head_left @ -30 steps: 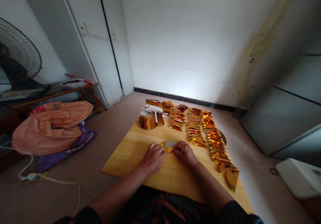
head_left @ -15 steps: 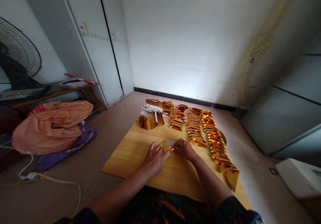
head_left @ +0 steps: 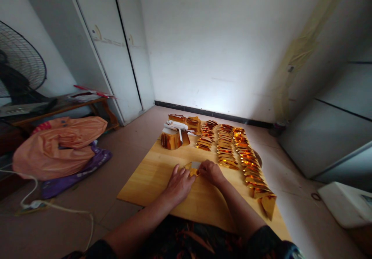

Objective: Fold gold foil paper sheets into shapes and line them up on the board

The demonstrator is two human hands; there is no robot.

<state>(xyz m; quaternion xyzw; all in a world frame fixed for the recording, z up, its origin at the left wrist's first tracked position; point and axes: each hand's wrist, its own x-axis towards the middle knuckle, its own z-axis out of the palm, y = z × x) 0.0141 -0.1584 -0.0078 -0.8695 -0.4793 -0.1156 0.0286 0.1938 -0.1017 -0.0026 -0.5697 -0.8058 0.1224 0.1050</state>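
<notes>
At the left we are seeing an orange bag (head_left: 31, 154) lying on the floor (head_left: 133, 139), then a stack of gold paper (head_left: 172, 141) standing on the far left of the board (head_left: 148, 177). We are holding our left hand (head_left: 180, 184) half-open, touching the gold sheet (head_left: 192, 171) between our hands near the board's middle; whether it is gripping, we cannot tell. Our right hand (head_left: 212, 172) is pinching the sheet's right side, fingers drawn together. Farther right, rows of folded gold paper (head_left: 228, 149) are running far to near
</notes>
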